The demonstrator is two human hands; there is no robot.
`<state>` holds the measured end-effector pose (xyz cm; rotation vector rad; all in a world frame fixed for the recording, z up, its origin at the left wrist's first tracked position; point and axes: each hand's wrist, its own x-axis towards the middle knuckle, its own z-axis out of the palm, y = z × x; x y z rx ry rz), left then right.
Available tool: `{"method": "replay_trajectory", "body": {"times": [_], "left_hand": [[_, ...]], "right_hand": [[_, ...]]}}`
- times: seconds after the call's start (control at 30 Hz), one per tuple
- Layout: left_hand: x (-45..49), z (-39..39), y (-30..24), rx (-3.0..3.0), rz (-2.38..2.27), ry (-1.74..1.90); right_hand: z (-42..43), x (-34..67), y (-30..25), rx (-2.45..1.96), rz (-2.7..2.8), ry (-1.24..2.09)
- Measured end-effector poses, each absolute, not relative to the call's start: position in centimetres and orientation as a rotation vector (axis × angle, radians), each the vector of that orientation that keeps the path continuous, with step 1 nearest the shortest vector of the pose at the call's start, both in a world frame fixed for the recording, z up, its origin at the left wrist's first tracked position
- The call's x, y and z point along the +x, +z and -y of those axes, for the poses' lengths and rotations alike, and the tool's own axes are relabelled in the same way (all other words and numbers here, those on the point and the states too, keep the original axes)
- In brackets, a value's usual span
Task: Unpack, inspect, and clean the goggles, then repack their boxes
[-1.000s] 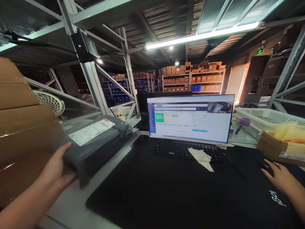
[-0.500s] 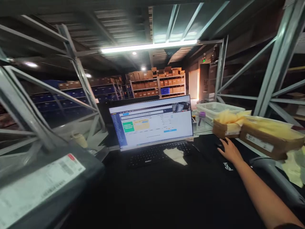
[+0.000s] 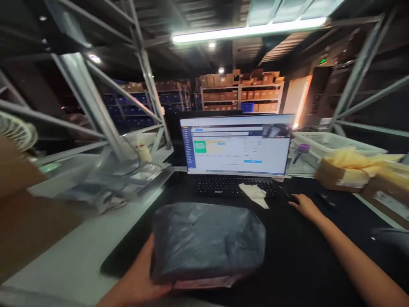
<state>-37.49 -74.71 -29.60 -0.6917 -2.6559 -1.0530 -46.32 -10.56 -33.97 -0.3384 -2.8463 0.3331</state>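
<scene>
My left hand grips a grey plastic mailer parcel at its left end and underside. The parcel is tilted above the black desk mat, with a pale label edge showing underneath. Farther right, my right hand rests low on the mat, its fingertips closed at the near end of a thin dark pen. A black mouse lies to the right of that hand, apart from it. Beyond the parcel are a black keyboard with a crumpled pale paper on it and a lit monitor.
At right stand cardboard boxes with yellow paper, a white plastic basket and a purple-capped bottle. Plastic bags lie at left near a brown carton. Metal rack posts frame the desk.
The parcel has come from the left to the front middle, its labelled face turned down. My right hand has left the mouse and moved left to the pen. The view has turned left.
</scene>
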Motion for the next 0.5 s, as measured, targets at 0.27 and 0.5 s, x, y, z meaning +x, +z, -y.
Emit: {"method": "replay_trajectory", "body": {"times": [0.27,0.5], "left_hand": [[-36.7,74.9,-28.2,-0.701,2.627,-1.67],[-36.6,72.3,-22.0,-0.54,2.416,-1.209]], "right_hand": [[8.6,-46.4,-33.1,-0.364,2.87,0.449],[10.8,-42.9,-24.4,-0.263,2.619,0.588]]}}
